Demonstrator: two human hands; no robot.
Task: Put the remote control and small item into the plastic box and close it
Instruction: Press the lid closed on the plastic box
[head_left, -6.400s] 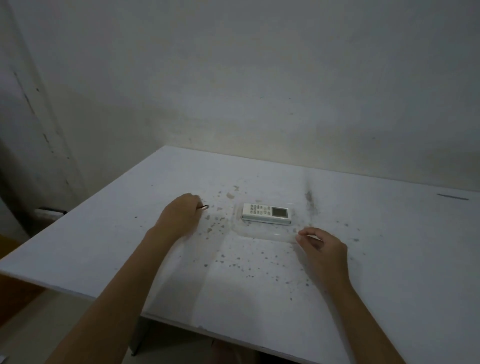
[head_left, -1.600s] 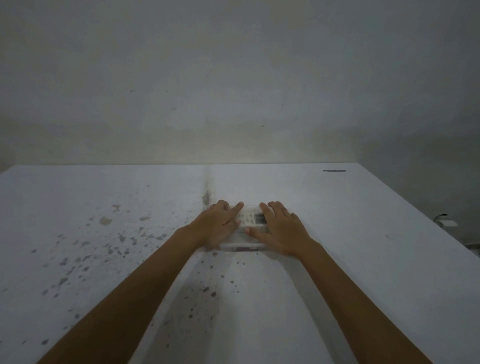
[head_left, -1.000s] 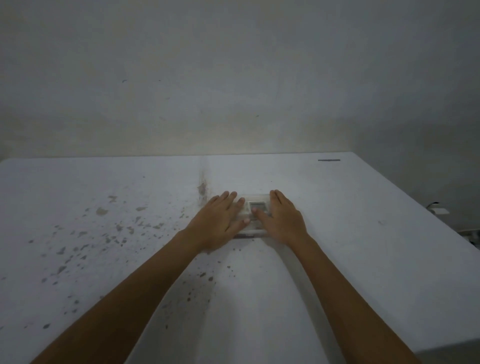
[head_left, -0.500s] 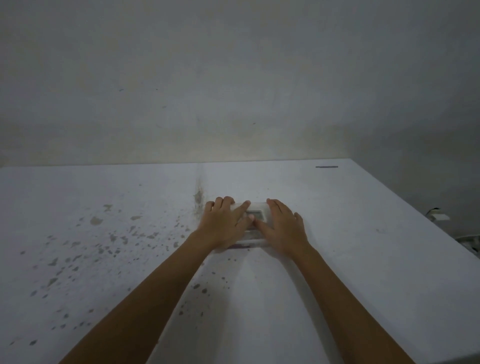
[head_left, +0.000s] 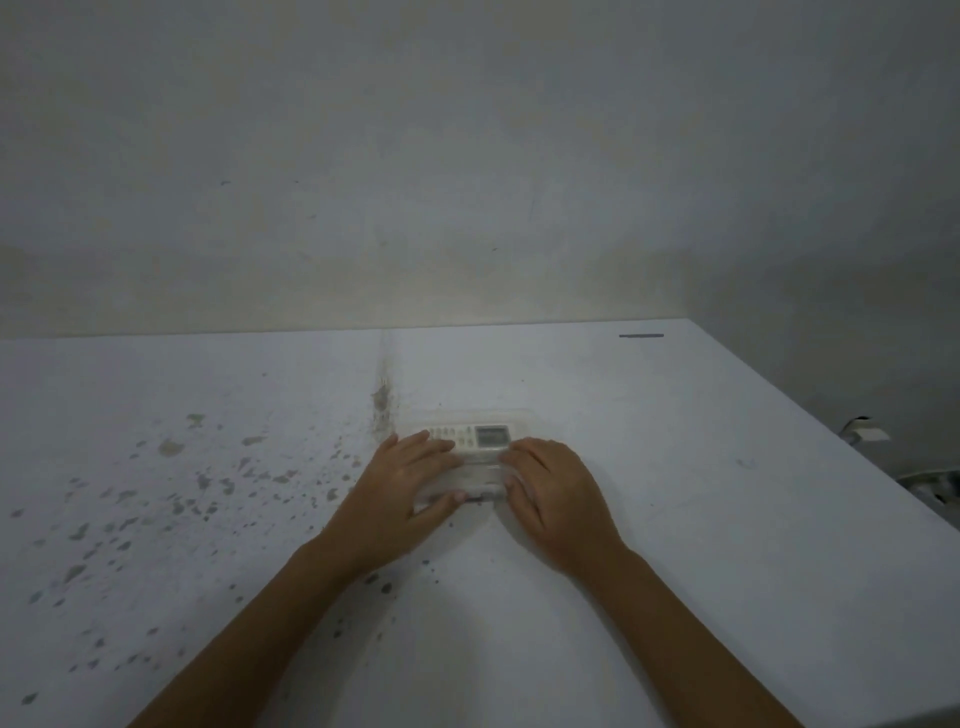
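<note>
A clear plastic box lies on the white table, lid down over a white remote control with grey buttons and a small screen. My left hand lies on the box's left part, thumb at its near edge. My right hand presses on the right part, fingers curled over the lid. A thin dark thing shows at the box's near edge between my thumbs. I cannot make out the small item.
Dark flecks and stains cover the table's left half, and a dark streak runs toward the wall. A short dark mark sits near the far right corner. The table's right edge drops off beside cables.
Both hands have slid toward me along the lid, so more of the remote shows beyond the fingers. Earlier, the remote lay in the open box with my hands apart.
</note>
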